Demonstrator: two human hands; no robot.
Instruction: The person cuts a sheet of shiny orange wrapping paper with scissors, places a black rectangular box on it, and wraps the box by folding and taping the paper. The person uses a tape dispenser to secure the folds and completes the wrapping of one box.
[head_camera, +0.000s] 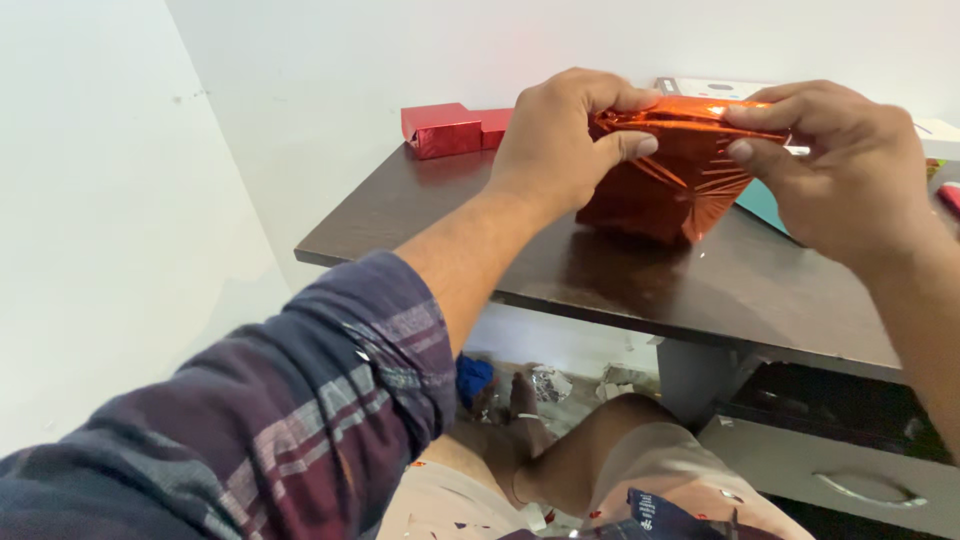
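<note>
Foil box — pinched by left hand, right hand — overhangs table edge.

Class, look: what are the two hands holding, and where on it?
Both the left hand and right hand pinch the shiny orange foil-wrapped box along its top edge.

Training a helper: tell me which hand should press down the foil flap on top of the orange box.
Probably the right hand: its fingers already lie along the top fold of the orange foil box, while the left hand grips the end, steadying it.

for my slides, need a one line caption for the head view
Both hands, left hand and right hand, pinch shiny orange foil wrap over a dark table.
</note>
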